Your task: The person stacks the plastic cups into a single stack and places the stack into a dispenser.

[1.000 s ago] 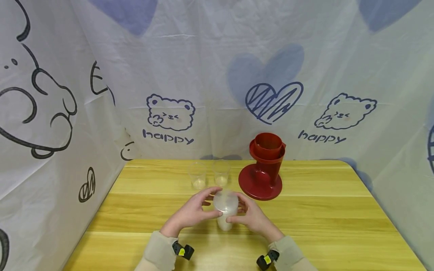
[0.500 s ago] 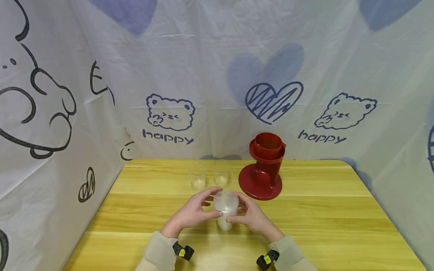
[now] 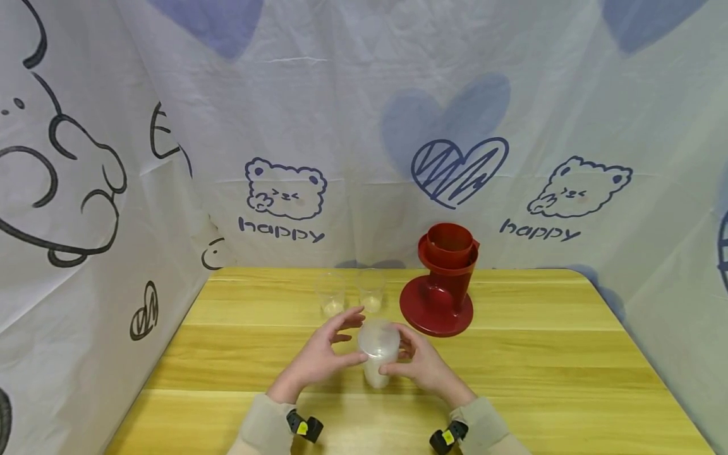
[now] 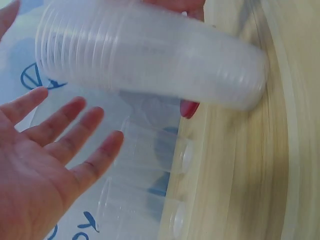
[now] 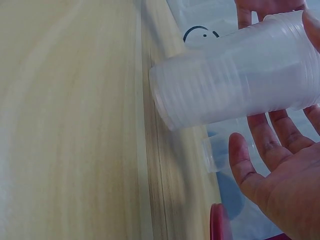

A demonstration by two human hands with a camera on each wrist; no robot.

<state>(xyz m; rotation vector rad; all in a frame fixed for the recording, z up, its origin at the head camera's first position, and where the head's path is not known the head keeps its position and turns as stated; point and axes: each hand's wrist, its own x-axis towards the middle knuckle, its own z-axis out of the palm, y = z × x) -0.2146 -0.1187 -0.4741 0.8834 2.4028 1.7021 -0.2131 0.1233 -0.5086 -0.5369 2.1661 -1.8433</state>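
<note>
A stack of clear plastic cups point(image 3: 377, 360) stands in front of me near the middle of the table, rims up. My right hand point(image 3: 426, 363) holds it from the right, thumb in front and fingers behind. On the other side my left hand point(image 3: 318, 360) has its fingers spread beside the stack. In the left wrist view those fingers point(image 4: 75, 135) are extended, with a gap between them and the cups. The right wrist view shows the nested cups point(image 5: 235, 80) with the right hand's fingers point(image 5: 270, 140) along their side.
Two single clear cups point(image 3: 332, 300) stand behind the stack, side by side. To their right is a red piece with a round base and a cup-shaped top point(image 3: 449, 253). A printed white curtain point(image 3: 352, 126) hangs behind the wooden table point(image 3: 540, 354).
My left hand has loosened and drawn back slightly to the left from the stack, its fingers opening out. The right hand and the cups have stayed in place.
</note>
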